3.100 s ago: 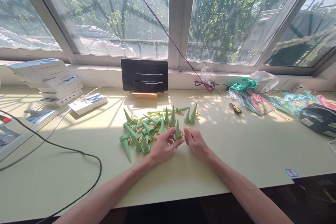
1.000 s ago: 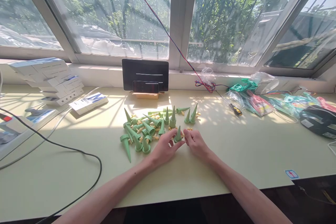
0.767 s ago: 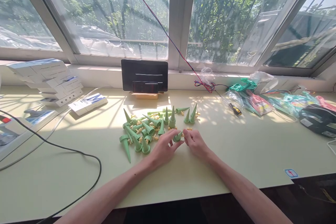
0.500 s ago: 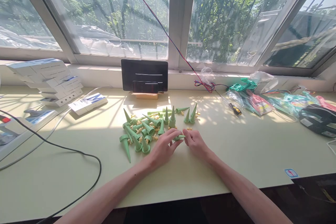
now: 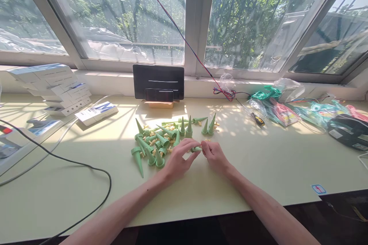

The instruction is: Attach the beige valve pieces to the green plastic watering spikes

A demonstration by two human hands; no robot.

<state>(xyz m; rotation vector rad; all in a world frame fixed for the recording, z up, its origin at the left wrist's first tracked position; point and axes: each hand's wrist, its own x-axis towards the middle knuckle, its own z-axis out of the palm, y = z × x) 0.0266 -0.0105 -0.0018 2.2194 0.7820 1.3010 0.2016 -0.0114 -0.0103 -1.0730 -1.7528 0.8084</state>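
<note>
My left hand (image 5: 181, 157) is closed around a green plant watering spike (image 5: 196, 149), which lies sideways between thumb and fingers. My right hand (image 5: 214, 156) pinches a small yellow fitting (image 5: 201, 146) at the spike's right end; the fingers hide most of it. Whether the two pieces are joined I cannot tell. Left of and behind my hands lies a pile of green spikes (image 5: 163, 141), many with yellow fittings on their ends. Beyond my right hand, two spikes (image 5: 211, 125) stand upright with their points up.
A tablet (image 5: 158, 80) and a phone (image 5: 159, 95) lean in a stand by the window. White boxes (image 5: 54, 88) are stacked at left, near a black cable (image 5: 94, 169). A screwdriver (image 5: 257, 119), plastic bags (image 5: 283, 113) and a black pouch (image 5: 349, 132) lie at right.
The fingertips of my right hand have shifted slightly, and the small yellow fitting now shows between them and the spike. The pile has not moved.
</note>
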